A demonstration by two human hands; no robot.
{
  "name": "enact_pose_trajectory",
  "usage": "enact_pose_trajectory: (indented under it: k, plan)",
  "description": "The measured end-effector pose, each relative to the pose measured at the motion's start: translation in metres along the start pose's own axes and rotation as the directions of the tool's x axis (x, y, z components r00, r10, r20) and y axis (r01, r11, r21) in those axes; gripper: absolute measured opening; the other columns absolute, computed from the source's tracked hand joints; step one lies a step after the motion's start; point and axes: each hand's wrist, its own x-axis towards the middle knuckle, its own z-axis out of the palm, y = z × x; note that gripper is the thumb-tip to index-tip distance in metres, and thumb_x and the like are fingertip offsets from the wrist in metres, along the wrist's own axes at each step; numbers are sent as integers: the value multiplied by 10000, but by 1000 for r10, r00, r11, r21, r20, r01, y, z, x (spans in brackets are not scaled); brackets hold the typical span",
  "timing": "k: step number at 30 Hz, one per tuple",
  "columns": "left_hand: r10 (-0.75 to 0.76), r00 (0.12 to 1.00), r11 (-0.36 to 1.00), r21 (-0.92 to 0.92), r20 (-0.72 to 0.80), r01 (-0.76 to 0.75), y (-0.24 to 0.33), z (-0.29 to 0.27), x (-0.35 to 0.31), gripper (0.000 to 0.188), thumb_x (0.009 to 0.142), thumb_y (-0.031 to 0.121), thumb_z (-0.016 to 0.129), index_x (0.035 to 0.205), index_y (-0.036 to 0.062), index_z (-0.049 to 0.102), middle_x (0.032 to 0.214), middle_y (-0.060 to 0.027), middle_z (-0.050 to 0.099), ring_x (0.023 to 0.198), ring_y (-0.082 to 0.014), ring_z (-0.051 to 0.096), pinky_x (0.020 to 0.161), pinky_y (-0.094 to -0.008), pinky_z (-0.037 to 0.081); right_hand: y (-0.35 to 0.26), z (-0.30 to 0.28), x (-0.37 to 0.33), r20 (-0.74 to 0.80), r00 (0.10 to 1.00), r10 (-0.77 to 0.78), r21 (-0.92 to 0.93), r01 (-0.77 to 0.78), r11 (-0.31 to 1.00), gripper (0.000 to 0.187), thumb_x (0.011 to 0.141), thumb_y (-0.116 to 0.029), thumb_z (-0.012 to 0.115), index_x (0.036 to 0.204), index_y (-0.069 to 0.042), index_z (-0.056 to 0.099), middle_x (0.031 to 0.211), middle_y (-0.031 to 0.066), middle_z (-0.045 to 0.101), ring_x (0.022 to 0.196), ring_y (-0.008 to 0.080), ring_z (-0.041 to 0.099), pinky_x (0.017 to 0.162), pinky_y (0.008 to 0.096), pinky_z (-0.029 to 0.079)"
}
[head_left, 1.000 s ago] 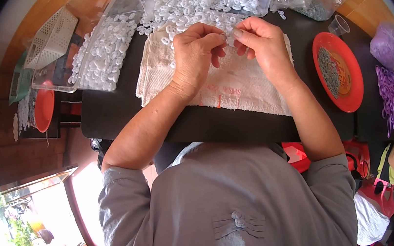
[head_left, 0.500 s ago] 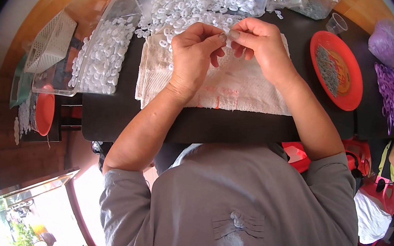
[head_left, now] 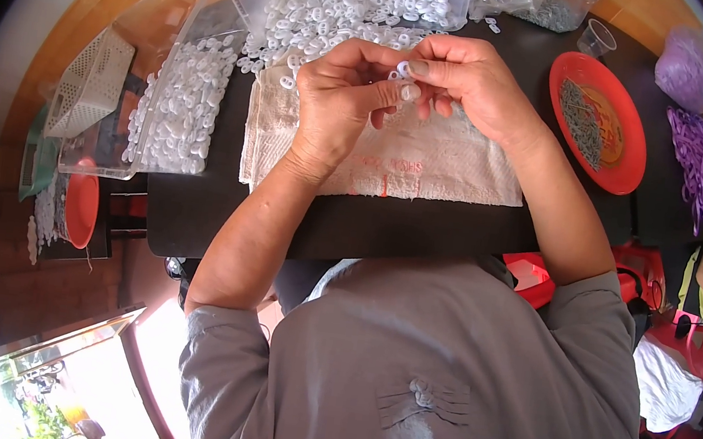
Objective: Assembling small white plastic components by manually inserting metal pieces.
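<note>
Over a folded beige towel (head_left: 454,166), my two hands meet with their fingertips together. Between them a small white oval plastic piece (head_left: 402,68) partly shows, pinched by the thumb and index finger of my right hand (head_left: 481,91). My left hand (head_left: 332,90) is curled around the same piece, its index fingertip behind it and its thumb slightly below. Fingers hide most of the piece. Just beyond my hands, a heap of similar white oval pieces (head_left: 352,0) spills from a clear plastic bin onto the towel's far edge.
At left lies a tilted clear bin (head_left: 134,165) of white pieces, beside a white perforated basket (head_left: 91,87). To the right are a red oval plate (head_left: 631,162) with small grey metal parts (head_left: 579,120), a clear cup (head_left: 597,39), a purple bundle (head_left: 687,72) and purple strips (head_left: 695,170).
My left thumb has moved down and away from the right thumb, and the white piece now shows between the fingers. Both hands stay over the towel.
</note>
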Motion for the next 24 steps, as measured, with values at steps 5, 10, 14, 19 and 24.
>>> enact_pose_trajectory:
  k: [5,10,14,19,24]
  plan:
    - [-6,1000,999,-45,-18,5,-1,3,-1,193,802,-70,678,987,-34,642,805,-89,672,613,-100,594,474,-216,457,-2,-3,0,-23,996,-88,-141,84,986,212,919,-237,607,890,-28,629,714,9,619,607,78,589,495,192,373]
    - [-53,996,995,-84,-68,47,1,0,-1,199,810,-80,645,1004,-37,636,814,-97,669,628,-121,605,487,-232,464,2,-4,0,-75,984,-160,-255,137,957,195,913,-227,605,867,-39,629,679,1,611,600,65,574,493,192,368]
    - [-40,998,999,-15,-53,39,5,1,-2,236,787,-106,642,1010,-30,635,806,-89,662,621,-119,604,482,-225,460,-2,-3,-1,-80,987,-138,-263,113,958,189,907,-223,609,861,-41,629,675,-2,607,594,61,562,492,193,360]
    - [-33,999,999,-7,-13,33,4,0,-2,268,776,-118,642,1025,-19,636,800,-85,658,618,-115,603,479,-224,459,-2,-4,0,-41,993,-110,-272,95,958,183,899,-211,610,869,-32,630,684,0,600,597,63,560,492,195,358]
    - [-33,999,999,-14,-18,32,0,0,-1,323,756,-131,653,1058,-21,626,827,-89,662,648,-114,610,493,-222,470,-2,-2,0,-15,997,-71,-200,66,978,178,899,-191,600,878,-17,630,690,9,598,586,71,567,493,199,365]
